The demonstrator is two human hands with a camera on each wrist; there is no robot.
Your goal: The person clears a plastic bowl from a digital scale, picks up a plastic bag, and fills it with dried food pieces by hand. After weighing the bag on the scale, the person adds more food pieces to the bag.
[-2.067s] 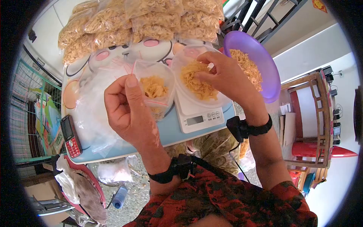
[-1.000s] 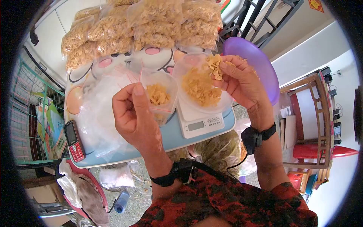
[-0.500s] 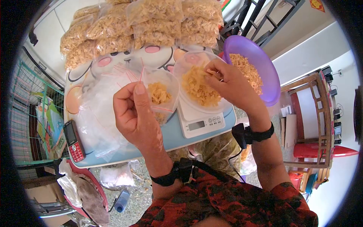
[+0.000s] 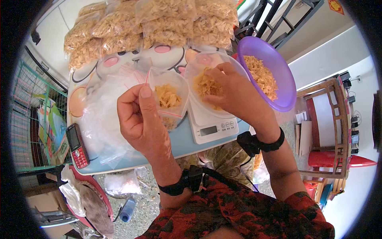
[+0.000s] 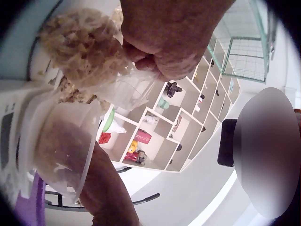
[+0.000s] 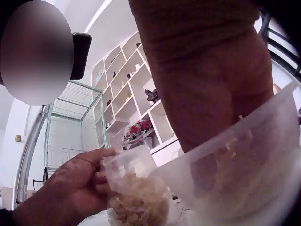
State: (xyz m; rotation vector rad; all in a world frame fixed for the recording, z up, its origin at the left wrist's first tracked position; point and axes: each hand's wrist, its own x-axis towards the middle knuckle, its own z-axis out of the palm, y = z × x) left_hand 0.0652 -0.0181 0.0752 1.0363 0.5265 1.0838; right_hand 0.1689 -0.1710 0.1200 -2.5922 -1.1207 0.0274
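Note:
My left hand (image 4: 141,119) pinches the edge of a clear zip bag (image 4: 179,81) with thumb and fingers, its mouth spread apart. Yellowish dried flakes (image 4: 168,96) lie inside the bag. To its right, a translucent plastic bowl (image 4: 193,65) sits on a white kitchen scale (image 4: 217,133) and holds more flakes (image 4: 206,85). My right hand (image 4: 238,95) reaches down into this bowl, fingers curled into the flakes. In the right wrist view the bowl wall (image 6: 225,141) blurs the fingertips. The left wrist view shows the filled bag (image 5: 84,47) hanging below the left hand.
Filled bags of flakes (image 4: 163,22) are stacked along the table's far side. A purple basin (image 4: 286,79) with flakes stands at the right. Loose clear bags (image 4: 105,115) cover the left of the table, beside a red phone (image 4: 77,145).
My right hand held a clump of flakes at the bowl's right side, then came back over the bowl. Now its fingers are lower, in the flakes. The left hand keeps hold of the bag.

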